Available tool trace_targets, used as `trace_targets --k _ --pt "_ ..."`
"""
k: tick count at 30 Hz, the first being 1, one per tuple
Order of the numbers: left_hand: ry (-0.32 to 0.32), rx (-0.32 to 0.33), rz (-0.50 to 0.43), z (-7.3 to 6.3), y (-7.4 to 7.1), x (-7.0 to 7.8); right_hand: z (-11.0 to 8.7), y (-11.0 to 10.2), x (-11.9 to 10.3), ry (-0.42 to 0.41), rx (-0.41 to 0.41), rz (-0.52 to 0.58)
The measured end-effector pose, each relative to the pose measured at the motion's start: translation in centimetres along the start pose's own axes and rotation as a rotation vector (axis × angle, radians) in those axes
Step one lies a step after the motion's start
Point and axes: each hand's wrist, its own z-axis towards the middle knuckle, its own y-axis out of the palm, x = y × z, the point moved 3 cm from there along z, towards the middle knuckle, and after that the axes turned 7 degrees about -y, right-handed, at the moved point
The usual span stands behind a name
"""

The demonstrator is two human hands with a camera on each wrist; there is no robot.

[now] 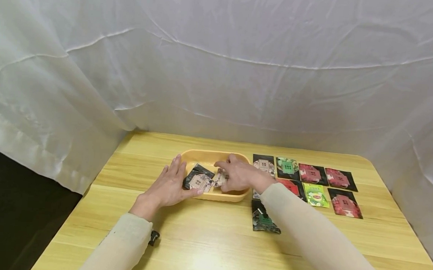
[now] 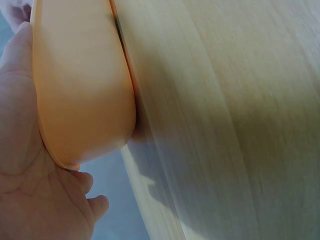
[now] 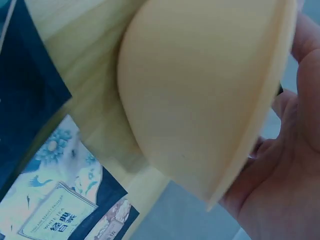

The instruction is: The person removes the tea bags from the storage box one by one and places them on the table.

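Note:
A shallow yellow-orange plastic tray [image 1: 221, 197] sits on the table, with a few square tea bag packets [image 1: 200, 182] at its left end. My left hand [image 1: 168, 185] rests at the tray's left end, fingers extended along the rim and thumb over the front edge. Reaching over the right end, my right hand [image 1: 239, 175] has bent fingers and thumb around a pale floral tea bag packet [image 1: 220, 178] inside the tray. In the right wrist view the tray wall [image 3: 200, 100] hides those fingertips.
Right of the tray, tea bag packets lie in rough rows, including a green one [image 1: 287, 167], a yellow-green one [image 1: 316, 195] and a red-pink one [image 1: 345, 203]. A dark packet [image 1: 263, 219] lies nearer me, beside the right sleeve. A small black object [image 1: 154, 237] shows by my left sleeve.

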Motion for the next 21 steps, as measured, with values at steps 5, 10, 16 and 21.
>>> trace_targets --k 5,10,16,21 --pt "0.003 0.005 0.0 0.0 0.0 -0.1 0.4 0.7 -0.1 -0.014 -0.015 -0.1" --pt "-0.002 -0.004 -0.011 0.0 0.0 0.0 0.8 1.3 -0.4 0.012 -0.095 -0.226" --pt "-0.008 -0.015 -0.017 0.1 0.1 0.0 0.9 1.5 -0.8 0.022 -0.159 -0.348" --pt "-0.014 -0.019 -0.017 0.0 0.1 -0.1 0.8 1.3 -1.0 -0.015 -0.139 -0.349"
